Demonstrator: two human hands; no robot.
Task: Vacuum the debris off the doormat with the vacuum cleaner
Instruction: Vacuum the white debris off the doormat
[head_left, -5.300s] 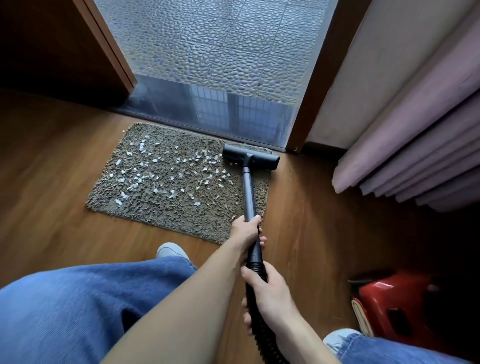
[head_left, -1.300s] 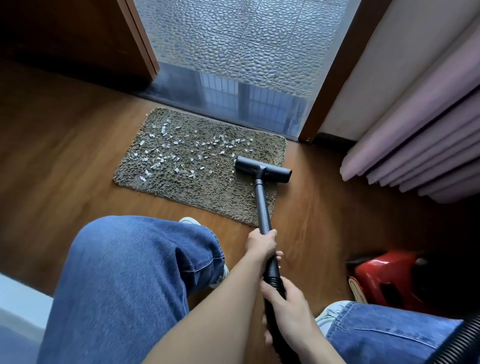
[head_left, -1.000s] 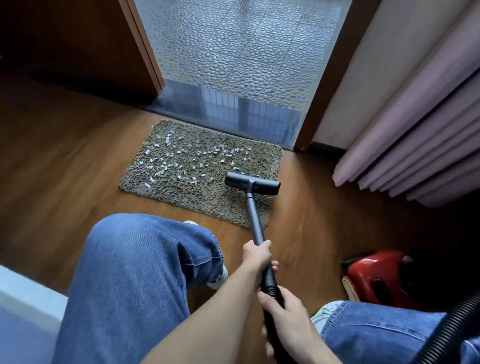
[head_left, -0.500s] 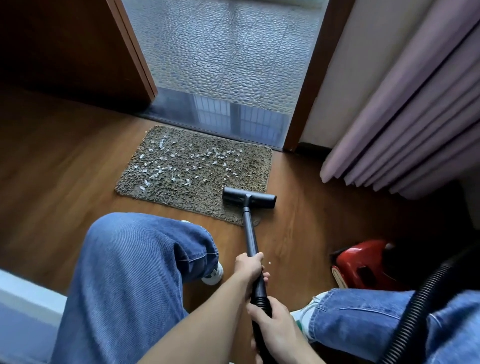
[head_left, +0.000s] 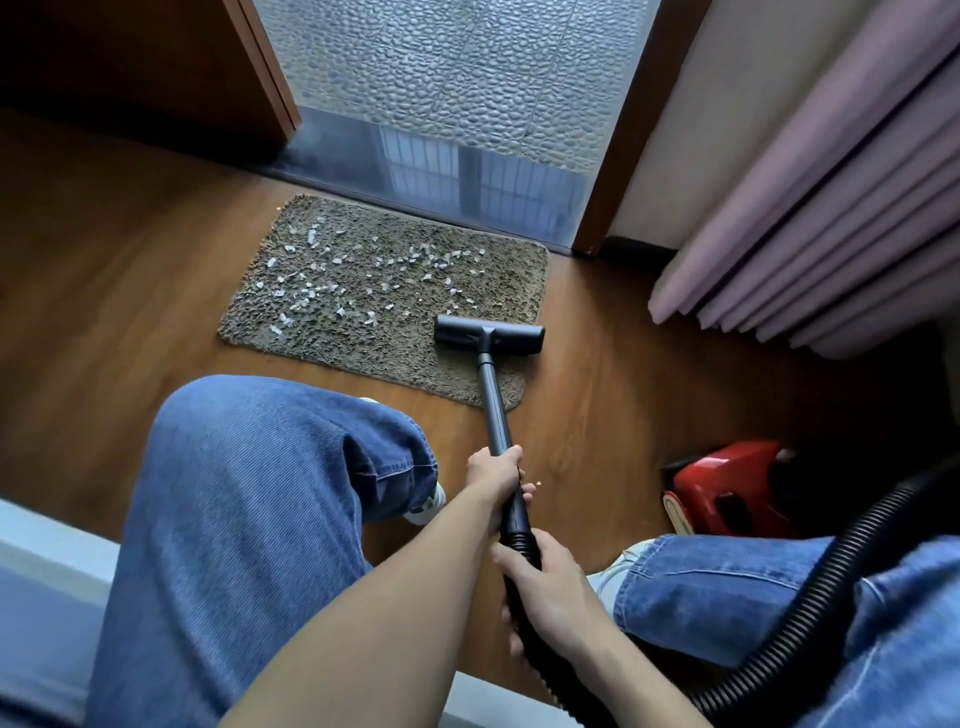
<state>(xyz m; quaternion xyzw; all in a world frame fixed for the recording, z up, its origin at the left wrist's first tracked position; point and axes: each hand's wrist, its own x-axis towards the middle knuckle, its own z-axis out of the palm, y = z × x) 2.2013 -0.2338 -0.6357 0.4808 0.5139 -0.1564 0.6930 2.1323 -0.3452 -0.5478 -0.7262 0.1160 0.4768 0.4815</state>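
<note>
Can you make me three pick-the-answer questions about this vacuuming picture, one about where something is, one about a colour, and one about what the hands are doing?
1. Where is the vacuum head?
A. On the doormat's near right part
B. On the pebbled floor outside
C. On the bare wood, left of the mat

2. What colour is the vacuum body on the floor?
A. Green
B. Red
C. White

3. What are the hands doing?
A. Both hang free
B. Only one holds the wand
C. Both grip the vacuum's tube

Answers:
1 A: the head sits on the doormat, right of the white debris.
2 B: its shell is shiny red.
3 C: the left hand holds the wand, the right hand the ribbed hose end.
</note>
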